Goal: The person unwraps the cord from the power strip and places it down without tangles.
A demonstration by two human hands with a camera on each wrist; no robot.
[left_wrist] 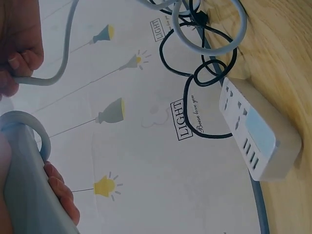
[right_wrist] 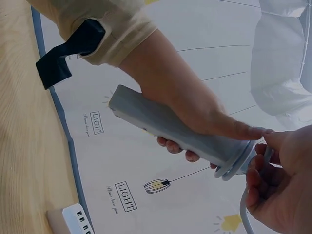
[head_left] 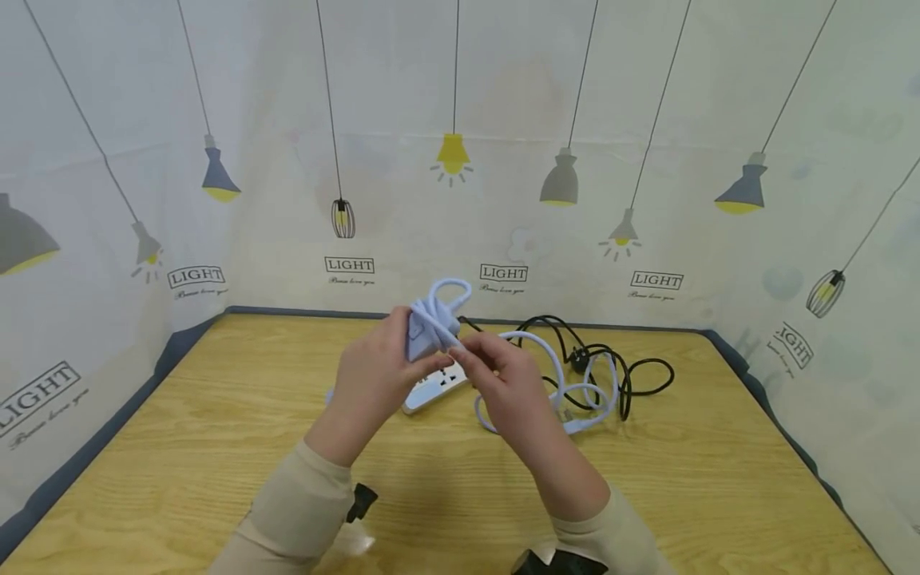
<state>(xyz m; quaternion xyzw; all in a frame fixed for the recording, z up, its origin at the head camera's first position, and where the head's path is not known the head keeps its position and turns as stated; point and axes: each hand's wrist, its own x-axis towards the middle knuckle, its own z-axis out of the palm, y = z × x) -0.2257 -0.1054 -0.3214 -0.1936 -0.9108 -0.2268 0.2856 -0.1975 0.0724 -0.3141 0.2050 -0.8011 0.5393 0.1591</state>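
Observation:
My left hand (head_left: 370, 375) grips a long, pale power strip (right_wrist: 146, 113), its fingers wrapped around the body. A pale cord (right_wrist: 240, 163) is wound in several turns about the strip's far end, and one loop (head_left: 451, 282) sticks up above it. With thumb and fingertips, my right hand (head_left: 509, 387) pinches the cord close to that wound end. From there the cord runs down to the table, where it lies in loose coils. The strip's socket face is mostly hidden in the head view.
Behind the hands, a second white power strip (head_left: 433, 389) with sockets and USB ports lies on the wooden table (head_left: 237, 415). Tangled black cord (head_left: 652, 392) with a black plug (head_left: 579, 359) lies right of it, mixed with pale cord ending in a white plug (head_left: 577, 426). A lamp-print backdrop (head_left: 402, 160) surrounds the table.

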